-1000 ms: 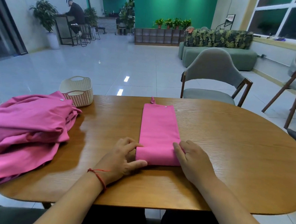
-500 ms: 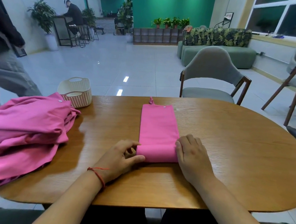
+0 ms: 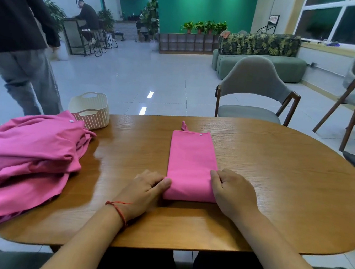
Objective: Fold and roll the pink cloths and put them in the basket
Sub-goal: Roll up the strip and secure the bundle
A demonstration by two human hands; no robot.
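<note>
A wooden table (image 3: 275, 187) with rounded ends is seen from a seat at its near edge. Nearest on it, the left hand (image 3: 145, 187) is laid flat, its thumb pressed against the near left corner of the folded cloth (image 3: 191, 161); nothing is gripped by it. The right hand (image 3: 231, 191) is placed over the near right corner with bent fingers. Whether the edge is pinched underneath cannot be told.

The cloth lies as a narrow strip between the two hands, and its long axis runs straight away from the person. The near end looks thicker, so the roll is judged to be just begun. The coming move must therefore be pushed from near to far, and both hands are equally close. A small loop (image 3: 184, 125) is seen at the far end.

Further left, a pile of pink cloths (image 3: 25, 156) hangs over the table edge. Behind it, the basket (image 3: 93, 119) is set at the far left edge, well apart from the strip. A grey chair (image 3: 253, 83) stands beyond the table.

Compared with one second ago, the fingers of the right hand are more bent, the left fingers are flatter, and a standing person (image 3: 15, 32) has come into view at far left.
</note>
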